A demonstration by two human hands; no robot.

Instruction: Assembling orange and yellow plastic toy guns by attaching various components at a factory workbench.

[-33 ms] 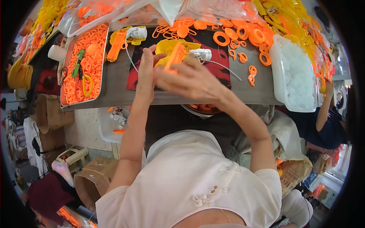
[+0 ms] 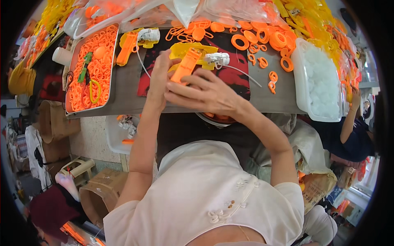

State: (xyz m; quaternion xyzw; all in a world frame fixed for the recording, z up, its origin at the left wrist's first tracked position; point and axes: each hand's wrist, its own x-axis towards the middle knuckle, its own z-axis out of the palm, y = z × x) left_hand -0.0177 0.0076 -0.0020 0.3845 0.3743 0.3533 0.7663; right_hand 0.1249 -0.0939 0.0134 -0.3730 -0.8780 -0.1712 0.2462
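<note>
An orange handle-like plastic part point(image 2: 185, 67) slants between my two hands, in front of a yellow toy shell point(image 2: 175, 51). My left hand point(image 2: 157, 80) is closed along the part's left side, fingertips near the shell's edge. My right hand point(image 2: 211, 93) has bent fingers around the lower end of the same part; the exact grip is partly hidden. Just right of the shell lies a white mechanism point(image 2: 217, 59) with a clear tube point(image 2: 244, 74) trailing from it. Under these sits a red and black mat point(image 2: 236, 84).
To the left are a tray of orange rings point(image 2: 76, 96) with green-handled snips point(image 2: 85, 67) and a similar yellow-orange toy assembly point(image 2: 127, 47). Loose orange rings point(image 2: 286, 63) lie at the back right. A clear bin point(image 2: 301, 92) holds translucent pieces. Another person's arm point(image 2: 349, 117) is far right.
My right hand, blurred before, has drawn slightly down and its fingers show more clearly. The orange part's upper end is turned more into view, and my left fingers have curled inward.
</note>
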